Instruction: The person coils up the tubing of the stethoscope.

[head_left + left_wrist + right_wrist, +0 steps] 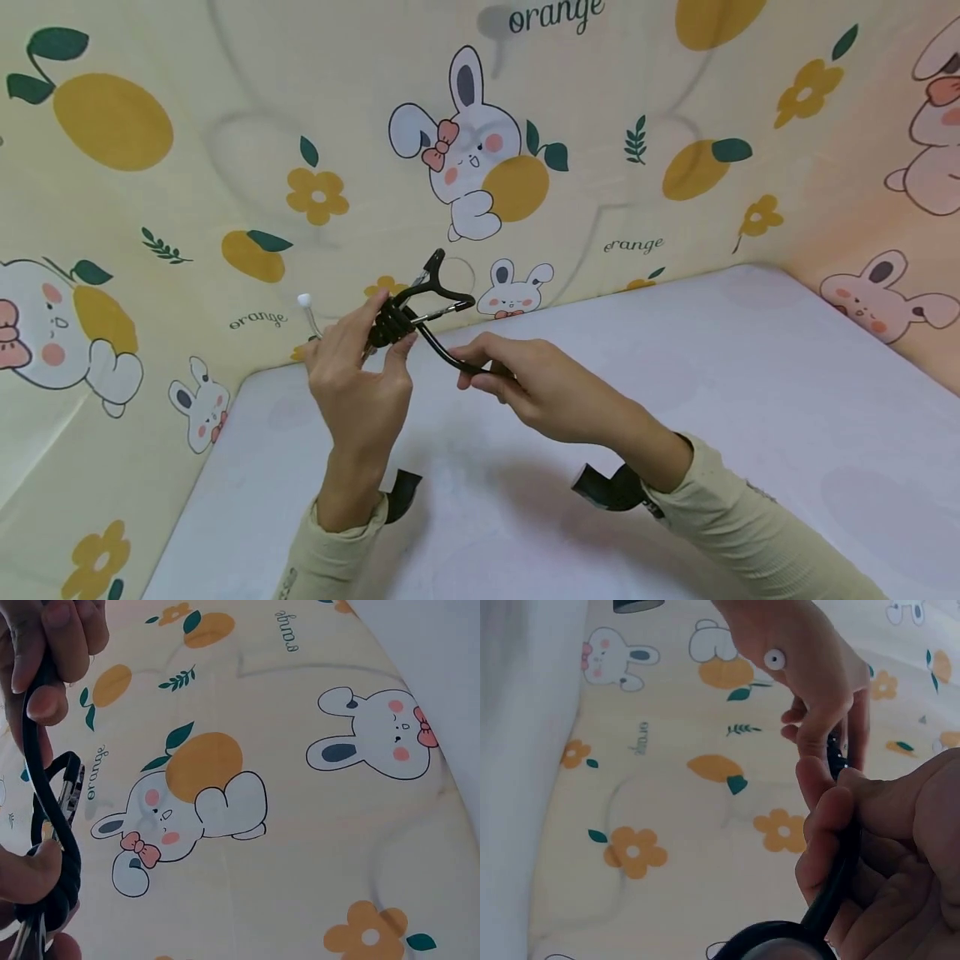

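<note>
A stethoscope is held up in both hands, its black tube (442, 354) wound in a tight coil (392, 323) around its metal ear tubes. My left hand (360, 375) grips this bundle, thumb in front and fingers behind. Beyond the coil stands the black forked part (431, 287) of the tubing, and a white ear tip (303, 298) sticks out left of the hand. My right hand (555, 387) pinches the free length of tube, which runs taut between the hands. In the right wrist view, a round black-rimmed piece (765, 928) shows below the right fingers.
Below the hands lies a white tabletop (487, 533). A cream backdrop (360, 50) printed with rabbits, oranges and flowers rises behind and at the sides. Black pieces (607, 487) worn at both wrists jut out under the sleeves.
</note>
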{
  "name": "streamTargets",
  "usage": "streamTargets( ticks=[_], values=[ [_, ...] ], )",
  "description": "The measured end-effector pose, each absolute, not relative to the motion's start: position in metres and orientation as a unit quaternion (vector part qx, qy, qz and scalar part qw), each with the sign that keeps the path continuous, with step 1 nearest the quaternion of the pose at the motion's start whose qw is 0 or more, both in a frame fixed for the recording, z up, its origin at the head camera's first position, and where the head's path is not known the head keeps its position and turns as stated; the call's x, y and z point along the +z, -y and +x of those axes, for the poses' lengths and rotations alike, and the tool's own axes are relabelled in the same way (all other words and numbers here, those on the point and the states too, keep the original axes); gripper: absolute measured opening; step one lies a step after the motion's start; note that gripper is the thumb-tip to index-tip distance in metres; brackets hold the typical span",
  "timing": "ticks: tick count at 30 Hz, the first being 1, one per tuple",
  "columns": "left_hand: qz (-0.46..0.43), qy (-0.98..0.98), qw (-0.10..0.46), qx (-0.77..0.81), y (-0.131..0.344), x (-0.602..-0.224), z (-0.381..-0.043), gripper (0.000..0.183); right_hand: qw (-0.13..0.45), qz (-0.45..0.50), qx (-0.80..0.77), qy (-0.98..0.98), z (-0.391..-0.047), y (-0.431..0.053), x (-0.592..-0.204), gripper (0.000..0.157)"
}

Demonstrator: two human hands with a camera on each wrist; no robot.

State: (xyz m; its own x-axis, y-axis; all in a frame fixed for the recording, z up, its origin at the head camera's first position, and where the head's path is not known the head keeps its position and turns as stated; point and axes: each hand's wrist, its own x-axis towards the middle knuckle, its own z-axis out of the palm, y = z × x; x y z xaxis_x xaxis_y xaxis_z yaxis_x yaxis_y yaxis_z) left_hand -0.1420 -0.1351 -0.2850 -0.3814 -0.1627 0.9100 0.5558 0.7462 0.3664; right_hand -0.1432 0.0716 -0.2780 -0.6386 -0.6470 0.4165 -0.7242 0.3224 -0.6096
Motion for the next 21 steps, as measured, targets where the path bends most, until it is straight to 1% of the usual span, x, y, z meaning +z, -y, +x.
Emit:
streamTargets(
  ticks=[5, 10, 13, 15, 17, 21],
  values=[
    [-0.115, 0.780, 0.536, -0.302, 0.138, -0.285, -0.143, 0.041, 0.043, 0.423, 0.401, 0.811, -0.142, -0.072, -0.277, 0.033],
    [-0.097, 0.781, 0.551, -0.277, 0.144, -0.284, -0.146, 0.040, 0.007, 0.455, 0.399, 0.796, -0.140, -0.074, -0.275, 0.020],
    [-0.091, 0.781, 0.553, -0.273, 0.146, -0.285, -0.147, 0.041, -0.007, 0.478, 0.402, 0.781, -0.138, -0.075, -0.273, 0.028],
    [-0.091, 0.786, 0.548, -0.270, 0.146, -0.286, -0.147, 0.040, -0.001, 0.491, 0.408, 0.770, -0.138, -0.076, -0.273, 0.034],
    [-0.096, 0.794, 0.539, -0.264, 0.145, -0.287, -0.147, 0.040, 0.015, 0.495, 0.419, 0.761, -0.138, -0.076, -0.273, 0.037],
    [-0.107, 0.812, 0.517, -0.248, 0.141, -0.291, -0.148, 0.041, 0.061, 0.485, 0.449, 0.748, -0.139, -0.077, -0.272, 0.031]
  ],
)
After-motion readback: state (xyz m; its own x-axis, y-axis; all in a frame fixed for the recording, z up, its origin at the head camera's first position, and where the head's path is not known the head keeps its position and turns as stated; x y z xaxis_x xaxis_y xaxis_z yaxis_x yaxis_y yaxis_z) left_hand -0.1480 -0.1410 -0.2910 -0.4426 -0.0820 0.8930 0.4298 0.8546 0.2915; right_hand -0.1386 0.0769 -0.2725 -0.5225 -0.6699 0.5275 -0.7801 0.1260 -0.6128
